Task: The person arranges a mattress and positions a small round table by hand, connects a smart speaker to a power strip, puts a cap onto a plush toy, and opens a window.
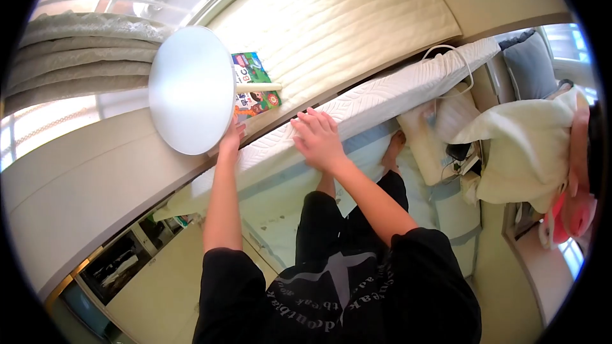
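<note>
The fingers of the left hand (231, 137) are reaching up beside the lower right edge of a round, pale silver disc (191, 92); some of them are being hidden, so I cannot tell if they are gripping it. Perhaps this hand is steadying the disc from its side.

On the far left, a grey-beige gathered curtain (95, 57) is hanging near the window, and the disc is covering its inner end. The disc is facing upward to the view, near the bed-side ledge. From behind its right edge, a thin cream rod (258, 88) is coming out, probably as its support. This rod is crossing over a colourful printed book (255, 70), which is lying partly under the disc on a cream quilted mat (331, 25). I cannot tell if the book is bearing any weight.

More to the right, the fingers of the right hand (319, 140) are spreading moderately wide and are holding nothing. They are hovering over or touching the long white padded edge (376, 99); the view is not showing which. Maybe the hand is being kept free for balance.

Farther right, a white cable (470, 70) is making a loop across this edge, and a cream cloth (523, 140) is hanging in folds below a grey pillow (530, 67).
</note>
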A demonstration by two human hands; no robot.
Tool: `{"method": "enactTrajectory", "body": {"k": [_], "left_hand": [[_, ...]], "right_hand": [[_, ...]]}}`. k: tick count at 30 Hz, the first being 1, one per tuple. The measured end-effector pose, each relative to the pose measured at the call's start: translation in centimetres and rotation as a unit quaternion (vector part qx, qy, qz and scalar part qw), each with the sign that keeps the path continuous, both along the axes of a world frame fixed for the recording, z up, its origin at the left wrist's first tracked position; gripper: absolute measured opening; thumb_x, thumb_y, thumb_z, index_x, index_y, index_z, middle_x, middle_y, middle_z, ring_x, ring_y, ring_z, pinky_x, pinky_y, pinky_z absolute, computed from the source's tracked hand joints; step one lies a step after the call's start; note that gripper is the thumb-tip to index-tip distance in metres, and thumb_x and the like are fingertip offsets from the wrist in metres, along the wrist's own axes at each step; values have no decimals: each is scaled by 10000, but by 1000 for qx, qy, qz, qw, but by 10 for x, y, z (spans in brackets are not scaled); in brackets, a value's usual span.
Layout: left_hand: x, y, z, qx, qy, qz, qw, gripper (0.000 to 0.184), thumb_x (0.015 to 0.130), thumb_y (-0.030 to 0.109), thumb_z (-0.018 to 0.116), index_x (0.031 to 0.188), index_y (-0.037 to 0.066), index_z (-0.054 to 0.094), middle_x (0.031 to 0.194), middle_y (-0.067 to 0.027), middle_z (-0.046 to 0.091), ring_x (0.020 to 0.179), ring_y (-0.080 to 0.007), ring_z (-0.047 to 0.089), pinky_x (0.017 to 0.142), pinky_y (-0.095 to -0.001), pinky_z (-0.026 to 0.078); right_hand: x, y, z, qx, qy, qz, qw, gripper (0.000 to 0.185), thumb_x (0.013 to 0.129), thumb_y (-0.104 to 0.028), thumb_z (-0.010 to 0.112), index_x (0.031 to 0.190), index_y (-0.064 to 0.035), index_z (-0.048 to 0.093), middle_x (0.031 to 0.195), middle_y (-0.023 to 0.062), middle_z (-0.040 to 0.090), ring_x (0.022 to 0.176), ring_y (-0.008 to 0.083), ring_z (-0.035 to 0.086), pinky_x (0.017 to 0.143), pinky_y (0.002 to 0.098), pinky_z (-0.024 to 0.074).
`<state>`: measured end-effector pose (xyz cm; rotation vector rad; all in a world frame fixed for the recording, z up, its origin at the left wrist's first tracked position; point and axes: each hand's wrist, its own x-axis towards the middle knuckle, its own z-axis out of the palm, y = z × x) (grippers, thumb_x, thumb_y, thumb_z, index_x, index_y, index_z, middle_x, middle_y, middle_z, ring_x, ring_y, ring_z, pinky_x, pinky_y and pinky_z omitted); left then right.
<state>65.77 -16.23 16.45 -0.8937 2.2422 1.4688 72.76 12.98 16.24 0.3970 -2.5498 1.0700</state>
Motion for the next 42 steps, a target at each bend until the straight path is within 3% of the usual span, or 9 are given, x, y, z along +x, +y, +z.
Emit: {"method": "enactTrajectory", "body": {"k": [2,6,12,18,22,25,26,33,42], "left_hand": [[-1,2,0,-52,-18,-4,998,670,1054,594,395,1536,133,458,1570,-121,479,1368,-299,545,1116,-434,416],[12,13,22,-407,-146,-197,880,614,1045,594,336,1424,193,606,1457,-138,591,1311,-342,585,1101,-487,429],[53,1,61,-432,-88,-229,868,533,1021,538,436,1309,175,698,1212,-173,721,1168,-381,656,1034,-475,476],[84,-80,44,-427,-4,-171,888,466,977,466,566,1223,104,727,1092,-192,745,1082,-408,672,982,-479,498],[73,-92,35,-415,-24,-177,892,479,971,490,566,1122,75,750,1014,-175,757,1031,-407,681,941,-510,508],[73,-102,53,-443,-12,-180,878,436,974,470,568,1049,89,766,966,-165,756,941,-405,693,889,-501,516],[81,-112,46,-452,36,-164,876,413,972,453,573,1035,95,770,949,-158,756,920,-405,691,870,-507,515],[87,-130,18,-391,154,-14,907,271,937,331,618,945,110,776,899,-112,751,841,-330,693,808,-434,502],[66,-128,19,-354,173,-35,918,235,881,294,634,916,106,771,877,-88,749,817,-312,685,759,-431,490]], "right_hand": [[-1,0,0,-1,-1,1,1000,374,896,-267,711,1251,-153,679,1334,50,605,1349,255,510,1157,462,349],[-2,0,0,9,-6,6,1000,379,896,-268,711,1255,-151,677,1335,53,605,1351,258,508,1163,463,342],[-8,2,15,35,-2,3,999,312,879,-243,708,1172,-135,688,1253,62,628,1297,258,532,1112,468,379],[-67,-36,38,112,-178,201,957,254,900,-291,671,1036,-77,683,1017,146,670,1084,342,648,925,469,503],[-129,-115,-4,200,-395,324,836,548,906,-300,614,1389,-42,587,1281,245,649,1211,399,597,1053,467,465],[-153,-182,-69,356,-362,329,796,721,849,-338,639,1525,-145,477,1449,229,563,1291,401,581,1015,466,522],[-156,-188,-78,381,-268,363,807,797,824,-328,657,1569,-168,422,1545,204,478,1402,404,468,1098,488,457],[-186,-238,-103,386,-237,384,804,776,842,-363,633,1564,-165,430,1543,205,480,1404,401,466,1106,487,447],[-185,-225,-97,361,-281,425,781,753,865,-408,601,1558,-161,440,1541,206,483,1407,398,464,1116,485,435]]}}
